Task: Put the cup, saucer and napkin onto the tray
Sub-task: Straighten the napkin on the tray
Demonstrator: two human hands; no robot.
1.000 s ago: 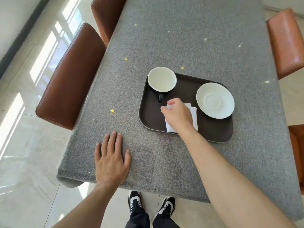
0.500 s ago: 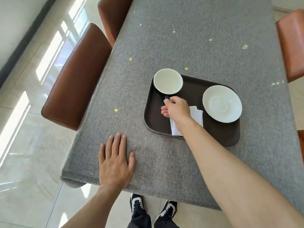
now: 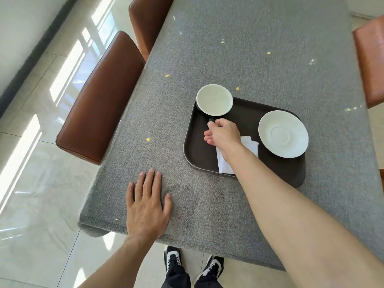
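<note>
A dark brown tray (image 3: 245, 113) lies on the grey tablecloth. In its far left corner stands a cup (image 3: 214, 99), black outside and white inside, its handle pointing toward me. My right hand (image 3: 223, 134) pinches that handle with thumb and forefinger. The white saucer (image 3: 283, 134) sits at the tray's right side. A folded white napkin (image 3: 250, 145) lies at the tray's near edge, partly hidden under my right wrist. My left hand (image 3: 146, 202) rests flat on the cloth near the table's front edge, fingers apart, holding nothing.
The grey cloth-covered table (image 3: 239, 48) stretches away from me. Brown leather chairs (image 3: 99, 104) stand along its left side, and an orange-brown chair (image 3: 372, 65) at the right. The table's front left corner (image 3: 93, 227) hangs over a glossy tiled floor.
My right hand left the napkin and moved forward to the cup's handle, closing on it. The left hand stayed flat on the cloth.
</note>
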